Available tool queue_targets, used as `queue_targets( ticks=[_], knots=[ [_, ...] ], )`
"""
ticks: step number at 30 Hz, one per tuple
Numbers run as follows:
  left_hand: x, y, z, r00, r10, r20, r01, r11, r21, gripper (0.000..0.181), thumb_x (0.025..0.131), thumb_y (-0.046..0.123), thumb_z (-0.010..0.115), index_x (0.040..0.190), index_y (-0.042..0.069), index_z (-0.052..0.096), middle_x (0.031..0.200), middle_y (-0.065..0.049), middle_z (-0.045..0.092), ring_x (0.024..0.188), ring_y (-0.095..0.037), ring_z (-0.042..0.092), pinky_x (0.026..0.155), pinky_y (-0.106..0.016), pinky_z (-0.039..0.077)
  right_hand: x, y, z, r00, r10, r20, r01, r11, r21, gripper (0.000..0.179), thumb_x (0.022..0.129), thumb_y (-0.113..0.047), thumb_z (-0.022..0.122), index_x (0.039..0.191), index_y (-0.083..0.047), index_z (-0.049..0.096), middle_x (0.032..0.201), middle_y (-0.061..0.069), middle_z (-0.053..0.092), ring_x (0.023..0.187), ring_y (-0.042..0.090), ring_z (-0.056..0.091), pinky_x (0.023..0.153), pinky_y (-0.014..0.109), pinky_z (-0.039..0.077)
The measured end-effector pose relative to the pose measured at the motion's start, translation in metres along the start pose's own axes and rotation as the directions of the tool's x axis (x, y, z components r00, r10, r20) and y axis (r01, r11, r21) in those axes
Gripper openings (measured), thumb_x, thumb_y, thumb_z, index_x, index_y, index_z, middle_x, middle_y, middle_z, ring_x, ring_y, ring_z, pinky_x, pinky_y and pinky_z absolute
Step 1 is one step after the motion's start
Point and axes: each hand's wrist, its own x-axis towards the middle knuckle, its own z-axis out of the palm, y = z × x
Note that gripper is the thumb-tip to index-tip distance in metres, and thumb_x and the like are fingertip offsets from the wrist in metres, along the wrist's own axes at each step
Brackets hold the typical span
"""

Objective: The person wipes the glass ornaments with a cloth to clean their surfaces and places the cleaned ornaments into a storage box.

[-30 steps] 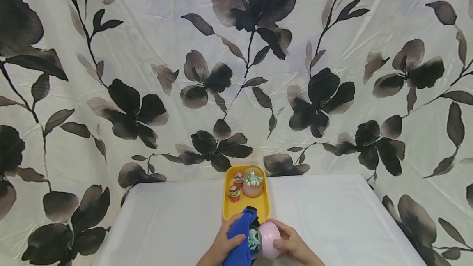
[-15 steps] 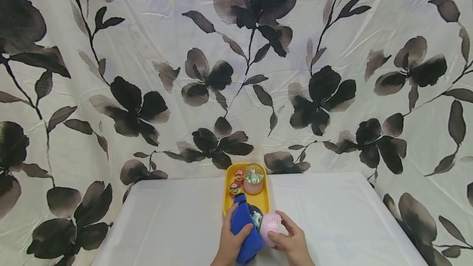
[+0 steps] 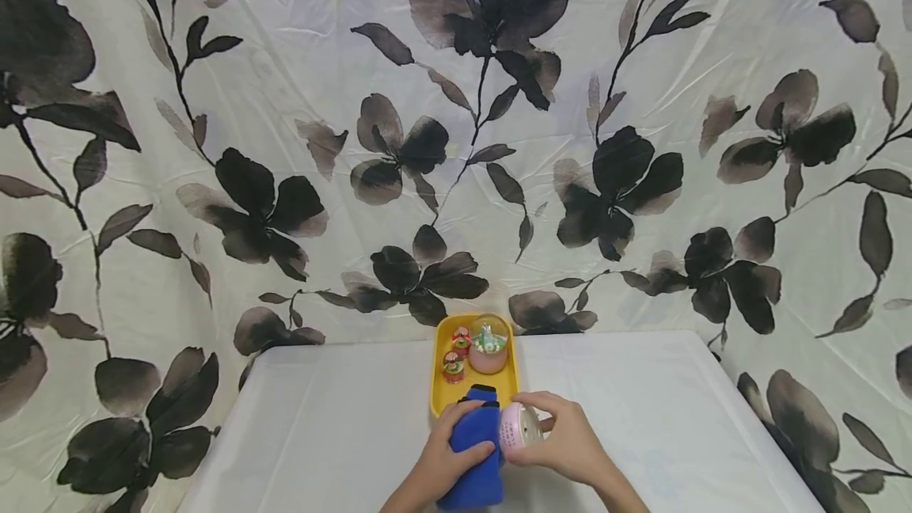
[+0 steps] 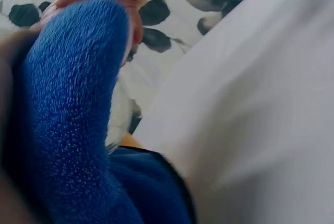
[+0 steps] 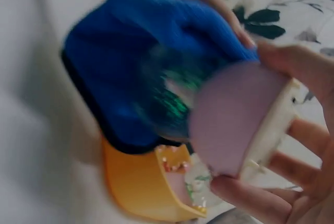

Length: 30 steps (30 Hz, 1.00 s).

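My left hand (image 3: 443, 457) grips a blue microfibre cloth (image 3: 476, 450) with black edging. My right hand (image 3: 570, 442) holds a snow globe (image 3: 518, 427) by its pink base, thumb and fingers spread around the rim. The globe lies on its side, its pale underside facing right. In the right wrist view the clear dome (image 5: 169, 96), with green glitter inside, sits within the fold of the cloth. From the head view the cloth hides that dome. In the left wrist view the cloth (image 4: 73, 109) covers most of the left side.
Behind the hands a yellow tray (image 3: 443, 400) stands on the white table (image 3: 328, 418). It holds another pink-based snow globe (image 3: 488, 353) and two small red-based ornaments, one nearer (image 3: 453, 367) and one farther (image 3: 461, 339). A floral cloth backdrop (image 3: 527, 180) hangs behind the table.
The globe has turned so that its underside shows and its dome has gone out of sight behind the cloth. Both hands moved up from the lower edge, and the right wrist rotated.
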Motion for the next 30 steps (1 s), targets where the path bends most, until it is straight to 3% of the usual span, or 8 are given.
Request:
queue_targets(
  ticks=[3, 6, 9, 12, 15, 20, 26, 30],
  knots=[
    [0.003, 0.002, -0.009, 0.996, -0.033, 0.083, 0.037, 0.998, -0.046, 0.056, 0.088, 0.042, 0.070, 0.137, 0.027, 0.048, 0.135, -0.013, 0.044, 0.112, -0.034, 0.051, 0.082, -0.057, 0.048, 0.010, 0.003, -0.008, 0.991, 0.000, 0.131, -0.017, 0.991, 0.130, 0.066, 0.066, -0.020, 0.090, 0.126, -0.009, 0.064, 0.122, 0.014, 0.061, 0.080, 0.025, 0.068, 0.063, 0.035, 0.056],
    [0.005, 0.001, -0.017, 0.988, -0.036, 0.152, 0.056, 0.990, -0.131, 0.055, 0.089, 0.038, 0.068, 0.138, 0.022, 0.048, 0.134, -0.015, 0.046, 0.110, -0.033, 0.051, 0.084, -0.055, 0.046, 0.017, 0.011, -0.011, 0.971, 0.023, 0.240, -0.091, 0.956, 0.278, 0.065, 0.071, -0.010, 0.085, 0.130, -0.003, 0.059, 0.114, 0.016, 0.064, 0.074, 0.024, 0.069, 0.060, 0.034, 0.055],
    [0.006, -0.003, -0.022, 0.977, 0.013, 0.213, 0.044, 0.964, -0.262, 0.052, 0.092, 0.031, 0.063, 0.138, 0.013, 0.048, 0.130, -0.014, 0.049, 0.110, -0.030, 0.050, 0.088, -0.048, 0.044, 0.018, 0.023, -0.011, 0.946, 0.031, 0.323, -0.163, 0.906, 0.390, 0.065, 0.076, -0.007, 0.081, 0.134, 0.002, 0.053, 0.103, 0.016, 0.067, 0.068, 0.018, 0.066, 0.058, 0.029, 0.053],
    [0.007, -0.007, -0.026, 0.969, 0.083, 0.234, 0.015, 0.921, -0.388, 0.053, 0.093, 0.028, 0.057, 0.140, 0.006, 0.045, 0.129, -0.013, 0.051, 0.113, -0.027, 0.049, 0.093, -0.041, 0.040, 0.018, 0.033, -0.008, 0.938, 0.008, 0.346, -0.185, 0.857, 0.481, 0.063, 0.079, -0.006, 0.077, 0.135, 0.004, 0.050, 0.106, 0.015, 0.066, 0.066, 0.014, 0.063, 0.056, 0.025, 0.051],
    [0.010, -0.007, -0.027, 0.970, 0.098, 0.223, 0.018, 0.886, -0.464, 0.060, 0.093, 0.031, 0.052, 0.145, 0.005, 0.037, 0.131, -0.012, 0.050, 0.117, -0.025, 0.048, 0.097, -0.040, 0.039, 0.018, 0.040, -0.004, 0.950, -0.013, 0.311, -0.171, 0.812, 0.557, 0.059, 0.081, -0.006, 0.074, 0.135, 0.001, 0.052, 0.119, 0.014, 0.059, 0.074, 0.017, 0.064, 0.057, 0.025, 0.051],
    [0.016, 0.000, -0.029, 0.985, 0.070, 0.156, 0.017, 0.870, -0.493, 0.071, 0.094, 0.037, 0.050, 0.152, 0.004, 0.025, 0.140, -0.013, 0.045, 0.122, -0.025, 0.045, 0.103, -0.044, 0.036, 0.017, 0.041, 0.004, 0.981, 0.018, 0.193, -0.136, 0.775, 0.617, 0.059, 0.078, -0.002, 0.074, 0.133, -0.003, 0.055, 0.127, 0.014, 0.051, 0.086, 0.026, 0.064, 0.065, 0.029, 0.054],
    [0.017, 0.004, -0.023, 0.997, -0.042, 0.059, 0.066, 0.849, -0.524, 0.076, 0.095, 0.042, 0.048, 0.153, 0.005, 0.017, 0.140, -0.016, 0.042, 0.119, -0.027, 0.046, 0.098, -0.046, 0.040, 0.008, 0.032, 0.017, 0.999, 0.038, 0.037, -0.053, 0.791, 0.609, 0.064, 0.077, 0.002, 0.075, 0.136, 0.005, 0.049, 0.131, 0.019, 0.047, 0.094, 0.033, 0.064, 0.077, 0.039, 0.054],
    [0.020, 0.005, -0.016, 0.991, -0.132, -0.027, 0.099, 0.850, -0.517, 0.080, 0.095, 0.047, 0.050, 0.154, 0.008, 0.013, 0.143, -0.020, 0.037, 0.120, -0.032, 0.045, 0.096, -0.050, 0.041, 0.004, 0.026, 0.025, 0.993, 0.059, -0.105, 0.008, 0.839, 0.544, 0.070, 0.073, 0.002, 0.081, 0.136, 0.004, 0.049, 0.135, 0.022, 0.046, 0.098, 0.033, 0.063, 0.075, 0.039, 0.055]
  ],
)
